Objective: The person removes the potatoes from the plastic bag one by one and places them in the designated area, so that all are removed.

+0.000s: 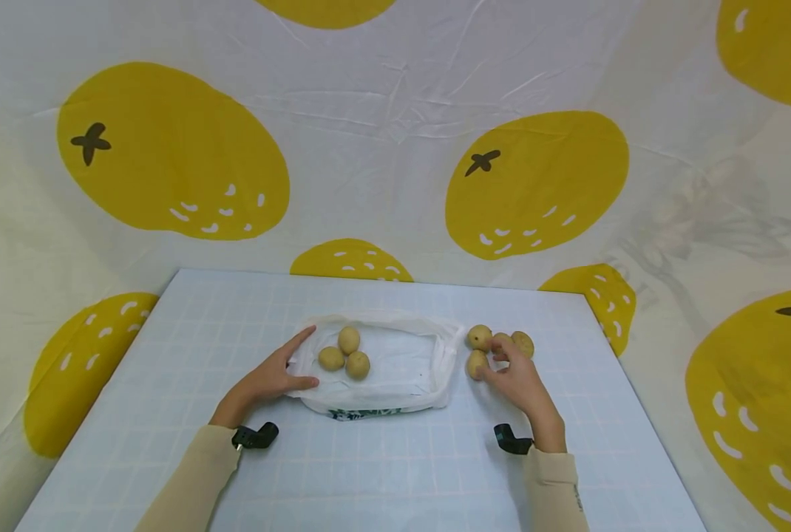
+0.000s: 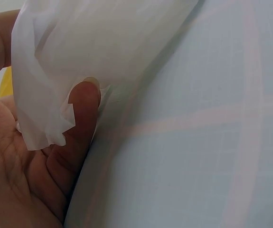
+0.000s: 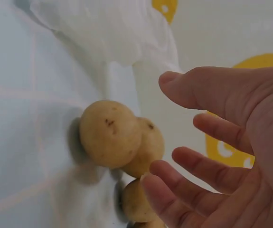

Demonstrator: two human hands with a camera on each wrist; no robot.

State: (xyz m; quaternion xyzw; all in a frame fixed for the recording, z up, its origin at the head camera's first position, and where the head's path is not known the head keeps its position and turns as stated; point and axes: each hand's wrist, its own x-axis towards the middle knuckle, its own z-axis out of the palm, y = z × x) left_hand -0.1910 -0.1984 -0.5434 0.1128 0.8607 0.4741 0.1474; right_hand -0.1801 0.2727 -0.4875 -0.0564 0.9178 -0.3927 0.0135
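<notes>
A white plastic bag lies spread open in a rough rectangle, with dark green print on its near side. Three potatoes sit together in its left part. At the bag's left end my left hand touches the plastic, thumb and fingers spread wide; the thumb lies along the thin film in the left wrist view. My right hand is over several potatoes right of the bag. Seen from the right wrist, its fingers are parted and slightly bent, apart from the nearest potato, with nothing between them.
Bag and potatoes rest on a table with a pale checked cover. Behind and beside it hangs a white cloth printed with large yellow fruit. Each wrist wears a black camera mount.
</notes>
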